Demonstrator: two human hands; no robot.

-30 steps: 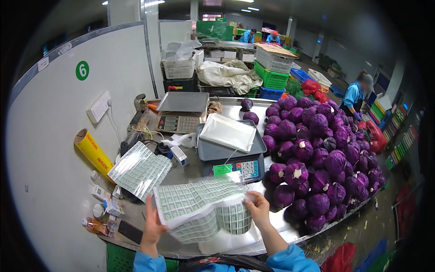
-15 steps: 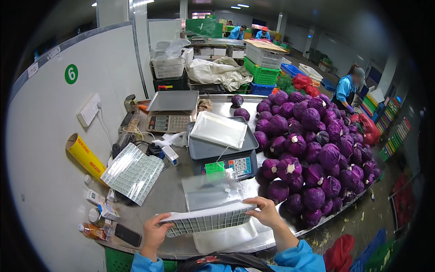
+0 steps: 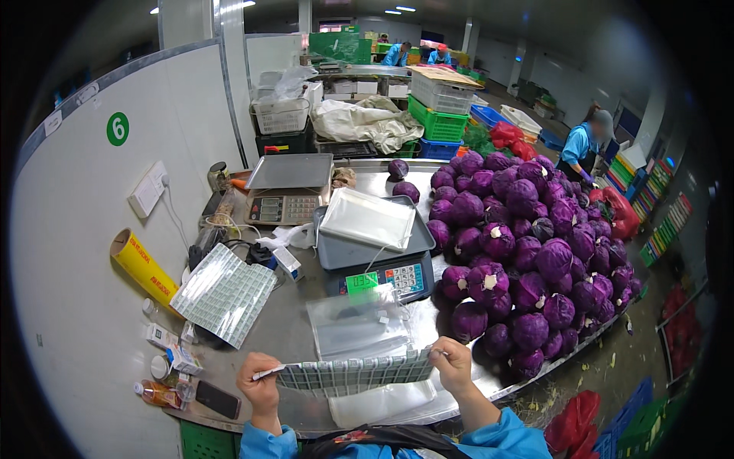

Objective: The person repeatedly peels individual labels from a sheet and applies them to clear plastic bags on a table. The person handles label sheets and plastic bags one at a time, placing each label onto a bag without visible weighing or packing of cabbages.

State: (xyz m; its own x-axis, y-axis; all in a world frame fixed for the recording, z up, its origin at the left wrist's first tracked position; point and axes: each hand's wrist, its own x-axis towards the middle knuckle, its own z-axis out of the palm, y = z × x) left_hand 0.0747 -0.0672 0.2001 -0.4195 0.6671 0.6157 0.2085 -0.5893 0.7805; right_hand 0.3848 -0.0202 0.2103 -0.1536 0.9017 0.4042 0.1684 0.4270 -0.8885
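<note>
My left hand (image 3: 261, 382) and my right hand (image 3: 453, 359) are both closed, each gripping one end of a stack of label sheets (image 3: 355, 373). The stack is stretched between them above the table's near edge, its grid-patterned face toward me. Beneath and in front of it lie flat clear plastic bags (image 3: 382, 404). More clear bags (image 3: 348, 325) lie just beyond the sheets. A digital scale (image 3: 409, 280) with a lit green display stands behind those, carrying another pile of clear bags (image 3: 368, 218). A second stack of label sheets (image 3: 225, 291) rests at the left.
Red cabbages (image 3: 527, 252) are heaped on the table's right. A second scale (image 3: 287, 206) stands at the back left. Along the left wall are a yellow tube (image 3: 145, 268), a phone (image 3: 217, 399) and a drink bottle (image 3: 158, 393). A co-worker (image 3: 581, 145) stands beyond the cabbages.
The label sheets have tipped, so their white top edge shows less. My left fingers have curled tighter round their end, and my right hand has shifted slightly right.
</note>
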